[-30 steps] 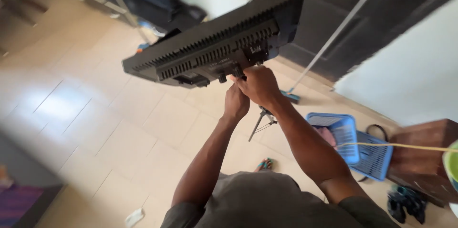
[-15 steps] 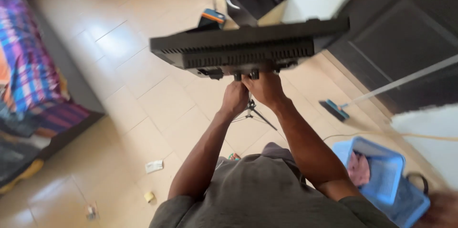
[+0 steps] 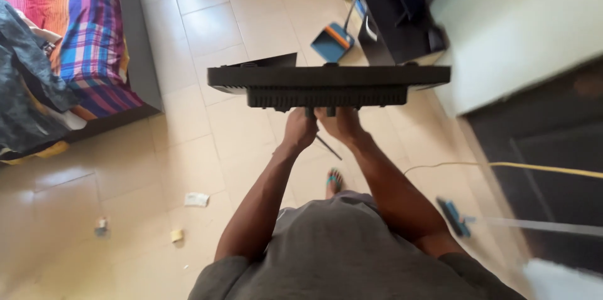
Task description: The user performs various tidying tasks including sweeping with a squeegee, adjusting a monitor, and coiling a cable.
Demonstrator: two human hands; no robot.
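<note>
Your left hand [image 3: 299, 129] and right hand [image 3: 340, 123] close around the knobs under the black light panel [image 3: 328, 85], raised above the floor. It looks rigid, top-heavy; support its underside.

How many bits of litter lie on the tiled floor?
3, all at lower left: a white paper scrap, a small yellow scrap just below it, and a blurred greyish piece further left. The person's body may hide others.

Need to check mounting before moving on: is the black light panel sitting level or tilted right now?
Level. The black light panel shows edge-on, its long edge straight across the head view. Left hand and right hand grip just beneath its centre.
</note>
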